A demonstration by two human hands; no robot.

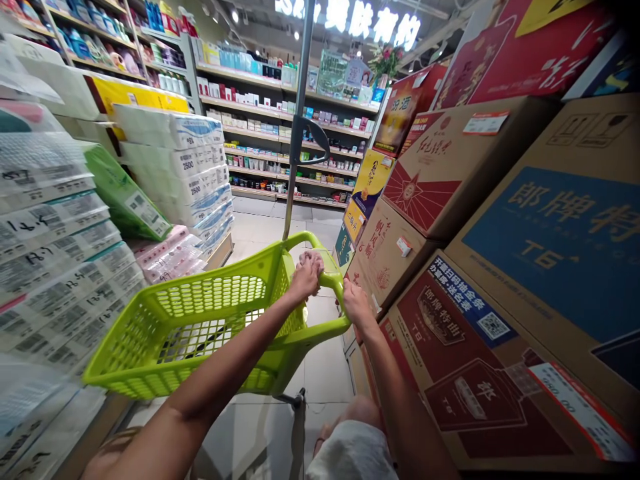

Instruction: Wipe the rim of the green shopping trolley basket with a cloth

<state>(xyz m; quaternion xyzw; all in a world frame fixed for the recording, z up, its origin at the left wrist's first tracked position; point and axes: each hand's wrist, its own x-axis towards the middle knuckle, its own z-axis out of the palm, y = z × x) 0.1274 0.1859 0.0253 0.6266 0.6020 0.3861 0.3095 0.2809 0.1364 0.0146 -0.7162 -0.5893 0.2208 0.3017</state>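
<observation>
A lime-green shopping cart (170, 300) with a perforated basket stands in the aisle, turned sideways in front of me. My left hand (303, 280) is closed on a crumpled pinkish cloth (313, 259), which lies against the cart's rim close to the handle. Part of the cloth is hidden under my fingers. At the outer end of the green handle (327, 279), my right hand (356, 301) is wrapped round the bar. A grey pole (300, 93) with a dark loop bracket rises beside the cart. Through the basket's holes the floor shows.
Stacked cartons (425, 173) line the right side, close to my right arm. Piled tissue packs (175, 167) and plastic-wrapped bundles (55, 267) crowd the left. Shelves of small products (280, 120) stand at the back. A caster (299, 399) rests on the tiled floor (325, 370).
</observation>
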